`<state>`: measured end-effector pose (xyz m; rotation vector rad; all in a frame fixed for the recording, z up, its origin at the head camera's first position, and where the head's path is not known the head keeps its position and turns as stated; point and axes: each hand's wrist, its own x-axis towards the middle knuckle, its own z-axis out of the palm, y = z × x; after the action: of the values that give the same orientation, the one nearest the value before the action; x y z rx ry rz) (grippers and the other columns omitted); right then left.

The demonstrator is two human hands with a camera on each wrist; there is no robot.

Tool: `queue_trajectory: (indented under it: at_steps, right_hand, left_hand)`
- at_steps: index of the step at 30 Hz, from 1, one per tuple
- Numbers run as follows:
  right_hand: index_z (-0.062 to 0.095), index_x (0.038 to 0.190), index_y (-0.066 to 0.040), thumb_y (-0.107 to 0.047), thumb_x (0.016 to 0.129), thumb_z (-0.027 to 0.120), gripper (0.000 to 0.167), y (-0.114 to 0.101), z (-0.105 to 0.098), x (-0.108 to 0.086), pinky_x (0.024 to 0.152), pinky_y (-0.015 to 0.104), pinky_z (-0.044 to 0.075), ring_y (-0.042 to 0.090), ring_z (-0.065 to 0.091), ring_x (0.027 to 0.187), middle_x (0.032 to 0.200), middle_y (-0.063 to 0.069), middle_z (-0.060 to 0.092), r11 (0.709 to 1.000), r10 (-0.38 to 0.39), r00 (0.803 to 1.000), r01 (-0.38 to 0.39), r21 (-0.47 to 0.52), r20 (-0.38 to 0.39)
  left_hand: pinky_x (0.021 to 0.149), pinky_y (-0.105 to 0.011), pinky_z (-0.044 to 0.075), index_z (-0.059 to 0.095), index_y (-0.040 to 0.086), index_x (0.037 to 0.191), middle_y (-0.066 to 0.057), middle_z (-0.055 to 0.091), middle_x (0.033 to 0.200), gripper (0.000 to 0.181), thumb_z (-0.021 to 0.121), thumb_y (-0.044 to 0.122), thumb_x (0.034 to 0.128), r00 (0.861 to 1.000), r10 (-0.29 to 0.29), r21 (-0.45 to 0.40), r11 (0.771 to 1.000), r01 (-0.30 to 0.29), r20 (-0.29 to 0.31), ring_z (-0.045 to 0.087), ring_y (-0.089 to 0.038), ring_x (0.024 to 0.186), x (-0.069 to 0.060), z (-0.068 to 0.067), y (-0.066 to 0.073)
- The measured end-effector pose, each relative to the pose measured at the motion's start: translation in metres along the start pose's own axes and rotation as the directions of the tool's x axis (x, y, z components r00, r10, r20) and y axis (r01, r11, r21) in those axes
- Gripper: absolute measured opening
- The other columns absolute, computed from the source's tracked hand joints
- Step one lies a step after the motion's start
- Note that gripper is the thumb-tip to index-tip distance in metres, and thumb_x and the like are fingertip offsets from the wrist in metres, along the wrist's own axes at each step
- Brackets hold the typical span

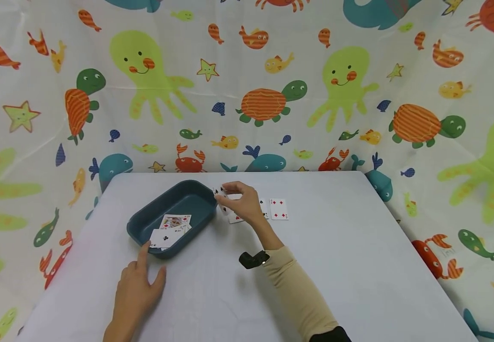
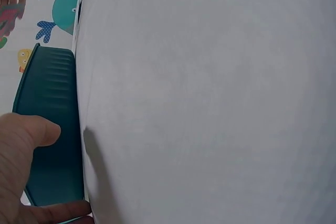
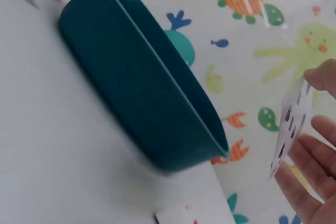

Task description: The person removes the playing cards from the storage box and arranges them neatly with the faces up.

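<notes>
My right hand (image 1: 244, 204) pinches a playing card with black pips (image 3: 290, 124) between thumb and fingers, held up beside the far right end of a teal tub (image 1: 188, 202). The card is tilted nearly edge-on in the right wrist view. Inside the tub's near end lie several playing cards, among them a club card (image 1: 166, 237) over a red face card (image 1: 176, 220). My left hand (image 1: 133, 285) touches the tub's near left corner with an extended index finger, its thumb spread away. Partly behind my right hand, a row of cards lies face up, ending in a diamond card (image 1: 278, 209).
A white-covered table (image 1: 358, 275) carries the tub and cards. Behind and beside it hangs a curtain (image 1: 229, 95) printed with sea animals. A black band (image 1: 253, 260) sits on my right wrist, below a beige sleeve (image 1: 298, 294).
</notes>
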<state>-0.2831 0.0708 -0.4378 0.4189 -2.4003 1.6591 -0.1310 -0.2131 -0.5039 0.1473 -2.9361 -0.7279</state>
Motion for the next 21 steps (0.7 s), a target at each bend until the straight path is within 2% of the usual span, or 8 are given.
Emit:
queue_trajectory:
  at_steps: [4, 12, 16, 21]
  right_hand:
    - [0.072, 0.12, -0.005, -0.028, 0.086, 0.082, 0.042, 0.014, -0.016, -0.004, 0.099, 0.051, 0.05, 0.025, 0.069, 0.11, 0.116, 0.009, 0.074, 1.0, 0.017, 0.997, -0.018, -0.01, -0.074]
    - [0.073, 0.115, -0.005, -0.029, 0.086, 0.082, 0.039, 0.039, -0.051, -0.012, 0.093, 0.048, 0.051, 0.027, 0.068, 0.107, 0.112, 0.01, 0.074, 0.993, 0.102, 0.97, -0.114, -0.044, -0.222]
    - [0.073, 0.114, -0.003, -0.029, 0.085, 0.082, 0.04, 0.05, -0.069, -0.019, 0.092, 0.045, 0.052, 0.03, 0.068, 0.106, 0.111, 0.014, 0.074, 0.983, 0.149, 0.948, -0.172, -0.059, -0.282]
    - [0.072, 0.114, -0.001, -0.028, 0.086, 0.082, 0.041, 0.068, -0.093, -0.029, 0.094, 0.045, 0.052, 0.032, 0.068, 0.107, 0.112, 0.016, 0.073, 0.96, 0.215, 0.909, -0.264, -0.094, -0.357]
  left_hand:
    - [0.079, -0.064, 0.046, 0.026, 0.01, 0.159, -0.036, 0.058, 0.109, 0.08, 0.067, 0.03, 0.0931, 1.0, -0.009, 0.001, 1.0, 0.009, -0.008, 0.057, -0.05, 0.099, 0.0, 0.001, 0.0]
    - [0.074, -0.063, 0.045, 0.026, 0.011, 0.159, -0.034, 0.057, 0.104, 0.08, 0.067, 0.03, 0.0926, 0.999, 0.011, -0.003, 1.0, -0.012, -0.038, 0.057, -0.05, 0.096, -0.001, 0.0, -0.001]
    - [0.074, -0.065, 0.046, 0.026, 0.011, 0.159, -0.035, 0.058, 0.104, 0.08, 0.067, 0.03, 0.0927, 0.999, 0.012, 0.004, 1.0, -0.012, -0.044, 0.058, -0.052, 0.097, -0.001, 0.0, -0.001]
    - [0.075, -0.065, 0.046, 0.026, 0.011, 0.159, -0.035, 0.058, 0.105, 0.079, 0.067, 0.03, 0.093, 0.999, 0.011, 0.004, 1.0, -0.011, -0.032, 0.058, -0.052, 0.098, -0.001, 0.002, -0.002]
